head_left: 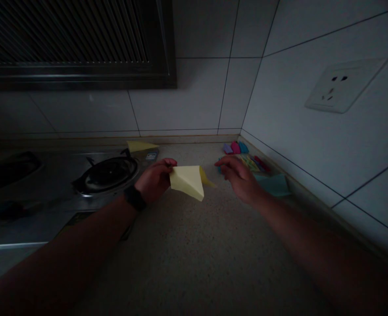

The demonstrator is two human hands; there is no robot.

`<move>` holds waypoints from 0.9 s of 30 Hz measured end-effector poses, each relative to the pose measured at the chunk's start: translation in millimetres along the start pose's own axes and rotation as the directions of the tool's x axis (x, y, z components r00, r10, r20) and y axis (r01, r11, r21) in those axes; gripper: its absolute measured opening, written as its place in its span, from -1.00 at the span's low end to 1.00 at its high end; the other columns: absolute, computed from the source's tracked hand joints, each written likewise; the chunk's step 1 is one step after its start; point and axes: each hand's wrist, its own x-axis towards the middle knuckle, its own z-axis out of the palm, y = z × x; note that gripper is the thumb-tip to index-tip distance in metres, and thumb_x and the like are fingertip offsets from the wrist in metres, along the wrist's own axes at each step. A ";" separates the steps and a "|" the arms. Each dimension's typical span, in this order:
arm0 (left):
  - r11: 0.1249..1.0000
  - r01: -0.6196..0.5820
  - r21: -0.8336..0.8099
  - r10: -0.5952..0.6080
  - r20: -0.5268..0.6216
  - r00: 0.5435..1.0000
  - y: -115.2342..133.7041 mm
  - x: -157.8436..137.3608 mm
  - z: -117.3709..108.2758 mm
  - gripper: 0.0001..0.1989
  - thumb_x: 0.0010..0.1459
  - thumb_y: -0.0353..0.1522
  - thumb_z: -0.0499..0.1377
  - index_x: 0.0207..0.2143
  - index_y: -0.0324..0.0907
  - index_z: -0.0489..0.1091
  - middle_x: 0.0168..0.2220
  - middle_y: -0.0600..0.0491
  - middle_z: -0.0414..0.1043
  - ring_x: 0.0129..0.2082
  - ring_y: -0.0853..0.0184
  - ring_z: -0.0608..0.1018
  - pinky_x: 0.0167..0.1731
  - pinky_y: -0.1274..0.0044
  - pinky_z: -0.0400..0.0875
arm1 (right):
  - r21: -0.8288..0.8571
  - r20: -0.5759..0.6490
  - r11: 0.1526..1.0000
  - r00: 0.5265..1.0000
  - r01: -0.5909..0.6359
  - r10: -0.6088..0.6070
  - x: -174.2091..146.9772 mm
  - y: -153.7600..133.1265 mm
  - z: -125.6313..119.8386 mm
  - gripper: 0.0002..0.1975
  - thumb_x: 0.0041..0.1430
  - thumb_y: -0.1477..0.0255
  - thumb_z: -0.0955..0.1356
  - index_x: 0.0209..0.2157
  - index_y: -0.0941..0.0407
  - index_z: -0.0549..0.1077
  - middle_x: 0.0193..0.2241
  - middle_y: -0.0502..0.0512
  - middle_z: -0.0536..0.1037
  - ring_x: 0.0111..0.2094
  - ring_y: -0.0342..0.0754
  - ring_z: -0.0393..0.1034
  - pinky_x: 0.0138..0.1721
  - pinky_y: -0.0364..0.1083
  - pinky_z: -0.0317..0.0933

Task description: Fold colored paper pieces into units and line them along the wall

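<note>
A folded sheet of pale yellow paper is raised above the counter. My left hand pinches its left edge, and a dark band circles that wrist. From the sheet's right side a darker yellow flap sticks out and ends in a point. My right hand is apart from the paper, to its right, with curled fingers. At its fingertips shows a small teal thing, mostly hidden, which the fingers appear to hold; its kind is unclear.
Behind stand purple, pink and blue small items. A light blue paper lies right, near a bundle of thin coloured pieces. Left are a gas burner and another folded yellow paper. A range hood hangs above.
</note>
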 end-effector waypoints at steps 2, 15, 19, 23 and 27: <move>0.999 0.018 0.035 -0.018 0.007 1.000 2.1 -2.8 3.4 -0.79 -0.08 -0.58 0.09 -0.34 -0.22 0.35 -0.43 0.10 0.32 -0.51 0.44 0.41 -0.54 0.61 0.29 | -0.014 0.048 0.999 0.998 0.036 -0.035 -0.7 -1.9 -0.1 -0.86 0.28 0.38 0.26 -0.18 0.06 0.42 -0.31 0.04 0.34 -0.40 -0.13 0.24 -0.39 -0.11 0.17; 1.000 0.025 0.005 -0.025 0.079 0.997 5.1 -4.0 0.7 -0.84 -0.09 -0.50 0.22 -0.36 -0.23 0.44 -0.38 0.07 0.40 -0.44 0.43 0.48 -0.46 0.62 0.40 | -0.157 0.262 0.962 0.948 0.225 -0.179 -4.4 -8.7 0.1 -0.88 0.24 0.50 0.28 -0.17 0.09 0.38 -0.29 0.06 0.36 -0.37 -0.14 0.26 -0.35 -0.12 0.20; 0.998 0.018 0.063 -0.019 0.018 1.000 1.2 -3.1 2.1 -0.84 -0.09 -0.50 0.21 -0.36 -0.23 0.43 -0.39 0.07 0.41 -0.49 0.44 0.46 -0.53 0.62 0.36 | -0.177 0.258 0.956 0.949 0.232 -0.182 -5.2 -9.5 -0.4 -0.88 0.24 0.49 0.28 -0.18 0.09 0.39 -0.31 0.05 0.37 -0.38 -0.14 0.26 -0.33 -0.11 0.20; 0.989 0.042 0.142 -0.036 -0.047 0.998 -3.8 -1.0 2.6 -0.84 -0.06 -0.52 0.18 -0.34 -0.23 0.41 -0.46 0.09 0.38 -0.57 0.47 0.41 -0.61 0.64 0.27 | -0.197 0.187 0.970 0.976 0.145 -0.108 -3.9 -9.3 -0.8 -0.88 0.23 0.48 0.28 -0.20 0.10 0.41 -0.34 0.04 0.40 -0.42 -0.14 0.28 -0.39 -0.12 0.18; 0.977 -0.017 0.211 0.042 -0.115 0.992 -12.8 5.6 -3.3 -0.83 -0.04 -0.55 0.15 -0.33 -0.22 0.40 -0.45 0.11 0.37 -0.53 0.48 0.42 -0.55 0.65 0.30 | -0.189 0.038 0.982 0.999 0.008 -0.001 -0.5 -7.0 -1.2 -0.89 0.23 0.44 0.28 -0.24 0.11 0.43 -0.42 0.02 0.44 -0.43 -0.12 0.31 -0.41 -0.11 0.16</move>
